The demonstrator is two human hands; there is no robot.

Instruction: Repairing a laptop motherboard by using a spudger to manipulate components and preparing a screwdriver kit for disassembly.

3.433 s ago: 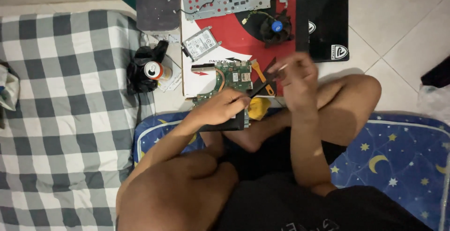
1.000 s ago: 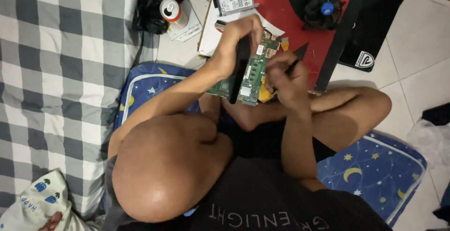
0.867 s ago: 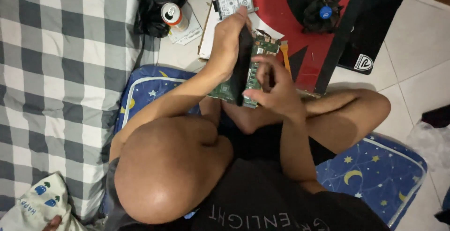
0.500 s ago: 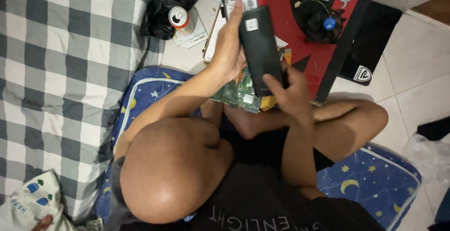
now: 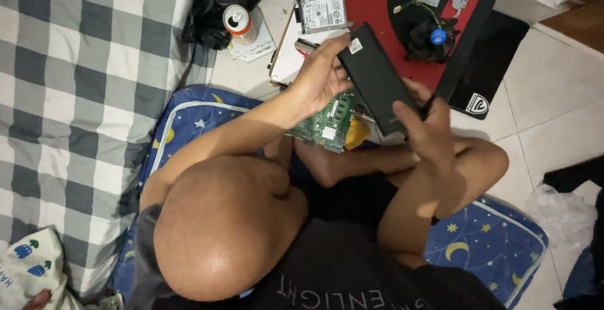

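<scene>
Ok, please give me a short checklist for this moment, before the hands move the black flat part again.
1. Left hand grips upper end of the black flat part: ok.
2. Right hand holds its lower end: ok.
3. Dark tool in right hand kept away from the part: cannot tell.
4. Green circuit board lies steady on the lap: cannot tell.
5. Drink can upright, apart from the board: ok.

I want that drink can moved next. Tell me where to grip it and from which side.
Grip the can around its upper side wall, coming from the right, probably. It stands roughly upright on papers, and the black bag crowds its left and far sides, so the right looks freest.
</scene>
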